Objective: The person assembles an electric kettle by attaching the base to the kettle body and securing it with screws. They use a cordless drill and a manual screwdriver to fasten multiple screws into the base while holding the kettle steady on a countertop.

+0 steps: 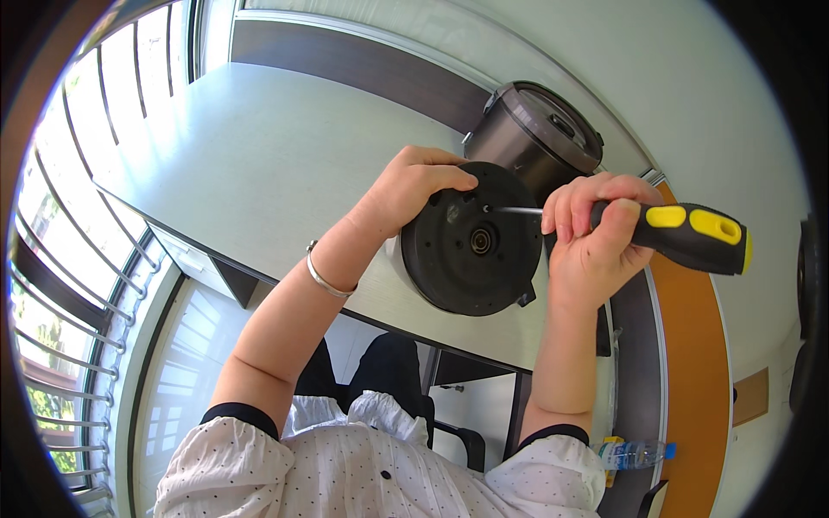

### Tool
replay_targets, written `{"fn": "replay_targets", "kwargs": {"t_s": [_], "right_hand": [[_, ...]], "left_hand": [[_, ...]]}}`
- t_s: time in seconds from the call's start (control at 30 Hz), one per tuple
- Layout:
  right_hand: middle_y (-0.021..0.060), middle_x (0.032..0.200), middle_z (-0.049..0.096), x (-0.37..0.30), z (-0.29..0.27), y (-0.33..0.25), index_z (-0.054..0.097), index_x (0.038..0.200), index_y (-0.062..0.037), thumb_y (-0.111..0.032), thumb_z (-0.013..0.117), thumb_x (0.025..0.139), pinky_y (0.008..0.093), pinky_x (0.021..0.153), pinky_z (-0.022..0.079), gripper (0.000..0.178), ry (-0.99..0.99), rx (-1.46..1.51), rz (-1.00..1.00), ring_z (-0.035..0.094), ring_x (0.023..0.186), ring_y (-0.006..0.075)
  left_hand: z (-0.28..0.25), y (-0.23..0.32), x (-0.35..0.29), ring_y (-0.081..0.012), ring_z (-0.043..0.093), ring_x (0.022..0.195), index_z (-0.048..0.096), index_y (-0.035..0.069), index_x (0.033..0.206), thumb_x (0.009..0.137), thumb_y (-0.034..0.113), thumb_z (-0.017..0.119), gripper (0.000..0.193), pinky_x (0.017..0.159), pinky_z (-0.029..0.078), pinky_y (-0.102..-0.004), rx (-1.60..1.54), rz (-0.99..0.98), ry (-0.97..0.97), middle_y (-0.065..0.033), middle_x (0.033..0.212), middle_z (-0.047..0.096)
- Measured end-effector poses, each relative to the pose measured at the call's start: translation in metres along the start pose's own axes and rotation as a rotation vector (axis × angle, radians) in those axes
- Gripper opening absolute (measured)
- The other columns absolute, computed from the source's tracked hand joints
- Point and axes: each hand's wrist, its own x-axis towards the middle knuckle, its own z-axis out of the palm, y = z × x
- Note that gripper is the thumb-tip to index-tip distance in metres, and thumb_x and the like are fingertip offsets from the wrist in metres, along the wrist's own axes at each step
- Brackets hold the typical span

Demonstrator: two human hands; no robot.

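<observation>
A round black appliance base (449,268) faces up toward me near the table's front edge, with a ringed fitting at its middle and several small holes. Below its rim a strip of a pale body shows on the left. My left hand (414,186) grips the upper left of its rim, thumb on the black face, other fingers hidden behind. My right hand (600,224) is closed around a screwdriver (691,230) with a black and yellow handle. Its thin metal shaft points left, and the tip meets the base at a small hole above the centre.
Behind the base stands a dark brown lidded pot (527,129) with a black lid handle. The pale table (285,155) stretches to the left, toward a barred window (78,285). A plastic bottle (639,454) with a blue cap lies at lower right. A chair arm (466,442) shows below the table.
</observation>
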Motion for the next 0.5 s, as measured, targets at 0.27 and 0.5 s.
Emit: {"fn": "replay_targets", "kwargs": {"t_s": [0.27,0.5], "right_hand": [[0.0126,0.076,0.053,-0.004,-0.004,-0.015,0.048,0.104,0.0009,-0.020,0.042,0.096,0.0544,0.086,0.048,0.023,-0.210,-0.110,0.125,0.061,0.079,0.0312],[0.0255,0.084,0.065,-0.010,-0.016,-0.007,0.049,0.105,0.0064,-0.002,0.050,0.092,0.0491,0.080,0.055,0.015,-0.134,-0.124,-0.011,0.067,0.082,0.0395]], "left_hand": [[-0.007,-0.001,0.000,-0.0183,0.063,0.075,0.063,-0.012,0.102,0.077,0.012,0.063,0.035,0.068,0.052,-0.0277,-0.021,0.033,-0.036,-0.0143,0.086,0.066],[-0.001,0.000,0.000,-0.0169,0.064,0.072,0.061,-0.015,0.104,0.080,0.009,0.058,0.034,0.064,0.054,-0.0250,-0.005,0.021,-0.011,-0.0159,0.086,0.066]]}}
